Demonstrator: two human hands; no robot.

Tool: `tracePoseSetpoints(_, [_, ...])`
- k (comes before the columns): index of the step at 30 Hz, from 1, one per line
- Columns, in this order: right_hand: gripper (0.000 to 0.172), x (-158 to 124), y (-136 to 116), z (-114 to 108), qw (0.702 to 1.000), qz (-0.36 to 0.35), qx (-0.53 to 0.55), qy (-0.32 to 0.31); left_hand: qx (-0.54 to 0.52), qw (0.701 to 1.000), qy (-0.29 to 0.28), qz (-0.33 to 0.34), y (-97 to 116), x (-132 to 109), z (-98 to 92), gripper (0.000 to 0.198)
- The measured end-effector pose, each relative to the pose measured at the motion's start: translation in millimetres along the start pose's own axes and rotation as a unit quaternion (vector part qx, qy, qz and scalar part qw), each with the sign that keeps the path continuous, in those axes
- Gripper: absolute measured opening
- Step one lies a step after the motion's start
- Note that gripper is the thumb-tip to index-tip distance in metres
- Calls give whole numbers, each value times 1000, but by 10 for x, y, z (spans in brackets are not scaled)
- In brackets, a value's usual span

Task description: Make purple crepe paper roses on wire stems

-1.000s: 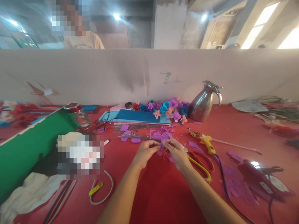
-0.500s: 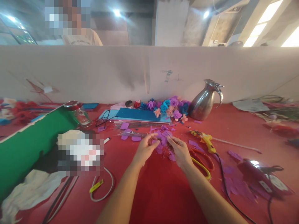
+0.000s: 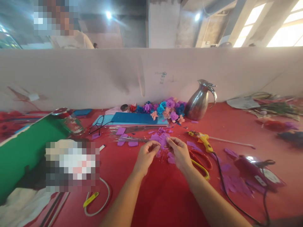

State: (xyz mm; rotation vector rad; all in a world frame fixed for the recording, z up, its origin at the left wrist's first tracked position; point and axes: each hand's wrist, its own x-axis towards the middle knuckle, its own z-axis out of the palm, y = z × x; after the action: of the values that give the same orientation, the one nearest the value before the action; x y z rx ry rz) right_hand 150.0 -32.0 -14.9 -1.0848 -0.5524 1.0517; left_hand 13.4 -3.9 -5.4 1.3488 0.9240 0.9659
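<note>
My right hand (image 3: 180, 154) pinches a thin purple paper petal (image 3: 163, 139) between thumb and fingertips, just above the red table. To its left, my left hand (image 3: 147, 157) has thumb and index finger brought together at the petal's lower left edge. What lies between those fingertips is too small to make out. Loose purple petals (image 3: 170, 160) and small scraps lie beneath and around both hands. Beyond my left hand is a bundle of thin wire stems (image 3: 136, 139), with several more purple pieces (image 3: 122, 139) beside it.
Finished paper flowers (image 3: 166, 108) are heaped at the back, beside blue sheets (image 3: 136, 118) and a metal jug (image 3: 198, 102). Right of my hands lie red-and-yellow-handled scissors (image 3: 203, 168) and a yellow glue gun (image 3: 206, 143) with a trailing cord. A glass jar (image 3: 72, 124) leans by a green board (image 3: 26, 148).
My view has turned slightly right, so the table items sit further left. My left thumb and index finger have closed together, and the purple petal at my right fingertips shows flatter.
</note>
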Motion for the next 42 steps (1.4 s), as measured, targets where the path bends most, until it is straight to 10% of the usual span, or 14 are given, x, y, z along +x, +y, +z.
tracePoseSetpoints(42, [26,-48,-52,30,998,25,28,-53,-91,991,54,-82,-44,17,35,26])
